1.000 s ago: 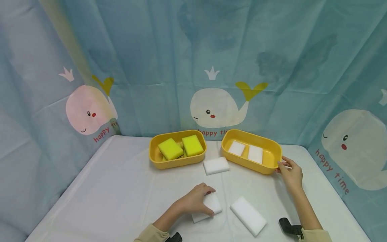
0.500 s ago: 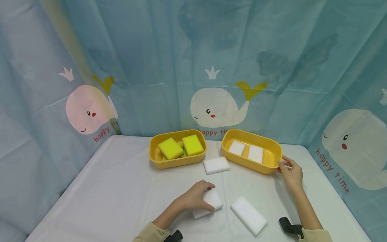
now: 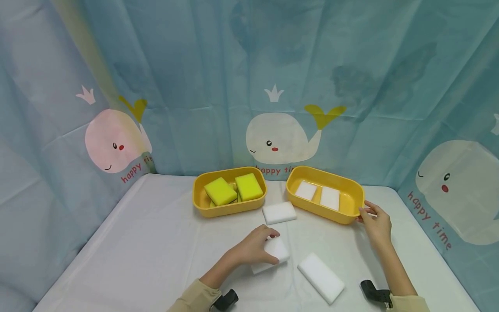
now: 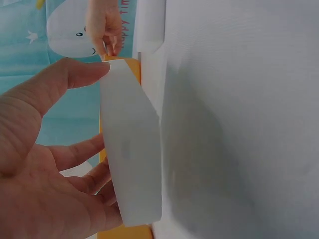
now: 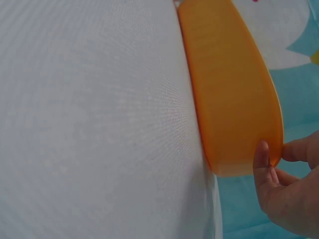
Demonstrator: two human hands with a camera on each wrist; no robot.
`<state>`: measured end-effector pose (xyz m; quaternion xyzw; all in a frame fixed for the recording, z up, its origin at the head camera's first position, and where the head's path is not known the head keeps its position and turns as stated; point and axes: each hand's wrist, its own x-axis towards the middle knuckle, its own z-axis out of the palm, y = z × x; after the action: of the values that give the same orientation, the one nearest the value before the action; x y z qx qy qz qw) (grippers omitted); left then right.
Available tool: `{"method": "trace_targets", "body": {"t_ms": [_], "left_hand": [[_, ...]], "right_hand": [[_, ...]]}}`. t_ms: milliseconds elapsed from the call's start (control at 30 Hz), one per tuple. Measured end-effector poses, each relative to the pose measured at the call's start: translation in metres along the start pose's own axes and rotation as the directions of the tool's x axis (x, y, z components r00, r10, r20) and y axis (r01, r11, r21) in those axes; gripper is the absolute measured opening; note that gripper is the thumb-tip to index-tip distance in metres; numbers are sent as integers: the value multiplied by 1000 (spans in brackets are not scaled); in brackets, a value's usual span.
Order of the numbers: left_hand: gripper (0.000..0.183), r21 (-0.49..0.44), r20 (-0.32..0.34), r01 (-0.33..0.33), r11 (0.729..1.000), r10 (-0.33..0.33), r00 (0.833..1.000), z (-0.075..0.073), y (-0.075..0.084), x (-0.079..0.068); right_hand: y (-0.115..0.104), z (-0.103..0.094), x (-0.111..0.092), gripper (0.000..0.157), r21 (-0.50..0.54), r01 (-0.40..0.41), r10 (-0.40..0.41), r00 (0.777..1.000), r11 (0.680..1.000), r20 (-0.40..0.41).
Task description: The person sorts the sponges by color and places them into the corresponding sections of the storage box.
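My left hand (image 3: pixel 255 246) grips a white sponge (image 3: pixel 276 249) between thumb and fingers over the middle of the table. In the left wrist view this sponge (image 4: pixel 132 149) is raised a little, and a shadow falls on the cloth. At the right, my right hand (image 3: pixel 376 225) pinches the near right end of a yellow tray (image 3: pixel 319 211). Seen from the right wrist, thumb and fingers hold the rim of that tray (image 5: pixel 229 94). Two white sponges (image 3: pixel 329 198) lie flat inside it.
Another yellow tray (image 3: pixel 229 209) at the back left holds several yellow-green sponges (image 3: pixel 248 187). One loose white sponge (image 3: pixel 279 212) lies between the trays, another (image 3: pixel 321 278) nearer the front. A blue whale-print curtain (image 3: pixel 218 86) hangs behind the white-covered table (image 3: pixel 156 242).
My left hand has moved slightly forward, away from me, carrying the white sponge, which has risen a little. The right hand and both trays have stayed in place.
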<state>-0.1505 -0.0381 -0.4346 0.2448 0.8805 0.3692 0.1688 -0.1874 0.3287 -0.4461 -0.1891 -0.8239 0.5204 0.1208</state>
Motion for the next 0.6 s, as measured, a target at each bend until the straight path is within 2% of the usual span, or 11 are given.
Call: {"method": "trace_targets", "body": {"t_ms": [600], "left_hand": [[61,40,-20,-35,999,36,999,-12,19,28]], "right_hand": [[2,0,1,50,16,22,-22,1000,1000,1]]}}
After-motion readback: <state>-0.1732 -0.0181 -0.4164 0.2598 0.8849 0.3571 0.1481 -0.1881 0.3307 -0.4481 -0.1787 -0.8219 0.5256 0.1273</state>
